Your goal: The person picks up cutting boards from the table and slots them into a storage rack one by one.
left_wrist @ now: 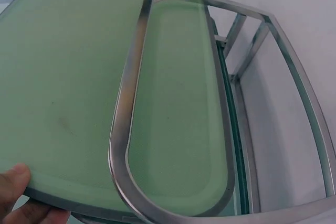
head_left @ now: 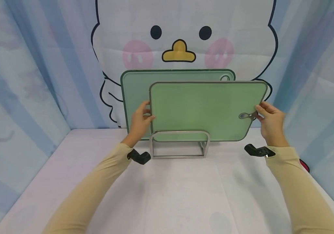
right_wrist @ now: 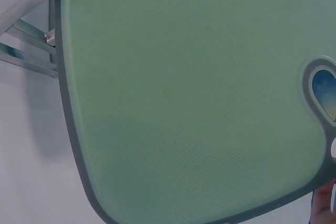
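Note:
A green cutting board with a grey rim stands on its long edge behind the front loop of a metal rack. My left hand pinches its left edge, thumb on the front face and fingers behind. At the other end, my right hand grips the right edge beside the grey teardrop-shaped hanging hole. A larger green cutting board stands upright behind, mostly covered by the front one. In the left wrist view, the rack's loop crosses in front of the board; the right wrist view shows the board's rounded lower corner.
The rack is on a white-covered table. A curtain with a cartoon face hangs close behind the boards, and more curtain encloses both sides. Part of a red and black object shows beyond the right sleeve.

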Demonstrator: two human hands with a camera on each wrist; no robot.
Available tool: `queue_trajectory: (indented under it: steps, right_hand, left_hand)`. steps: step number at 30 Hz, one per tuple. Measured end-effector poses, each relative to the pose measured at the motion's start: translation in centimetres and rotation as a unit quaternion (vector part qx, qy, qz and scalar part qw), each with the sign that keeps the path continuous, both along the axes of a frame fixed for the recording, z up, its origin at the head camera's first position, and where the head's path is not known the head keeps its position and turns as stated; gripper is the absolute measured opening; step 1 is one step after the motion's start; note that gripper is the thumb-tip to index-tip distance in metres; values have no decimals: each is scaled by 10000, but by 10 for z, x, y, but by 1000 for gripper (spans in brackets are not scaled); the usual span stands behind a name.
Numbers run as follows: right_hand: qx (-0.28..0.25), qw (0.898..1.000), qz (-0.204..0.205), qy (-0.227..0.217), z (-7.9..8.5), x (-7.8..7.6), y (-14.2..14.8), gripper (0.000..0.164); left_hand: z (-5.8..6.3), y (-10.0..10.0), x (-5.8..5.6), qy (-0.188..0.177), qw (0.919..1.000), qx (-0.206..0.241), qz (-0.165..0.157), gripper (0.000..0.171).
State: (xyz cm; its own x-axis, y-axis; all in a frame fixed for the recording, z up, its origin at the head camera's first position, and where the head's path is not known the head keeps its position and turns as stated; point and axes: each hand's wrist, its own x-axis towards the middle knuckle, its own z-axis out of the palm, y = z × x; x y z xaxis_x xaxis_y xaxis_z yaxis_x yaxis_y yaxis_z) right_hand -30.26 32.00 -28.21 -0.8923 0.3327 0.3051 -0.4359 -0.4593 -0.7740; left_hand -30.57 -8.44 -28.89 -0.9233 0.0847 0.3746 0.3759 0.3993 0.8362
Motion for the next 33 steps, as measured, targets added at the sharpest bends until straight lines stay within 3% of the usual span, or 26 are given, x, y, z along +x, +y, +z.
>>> queue_trajectory:
  steps: [14,21,33]
  right_hand:
    - [493,9988,39,-63,-5,-9,-27,16]
    - [652,9976,77,-205,-9,-15,-39,17]
    - [1058,9936,62,-392,-19,-18,-57,17]
  left_hand:
    - [-8,-33,-4,0,9993,-213,303,55]
    - [-12,-47,-4,-104,9994,-83,334,59]
    - [-21,-67,-3,-211,9982,-344,448,57]
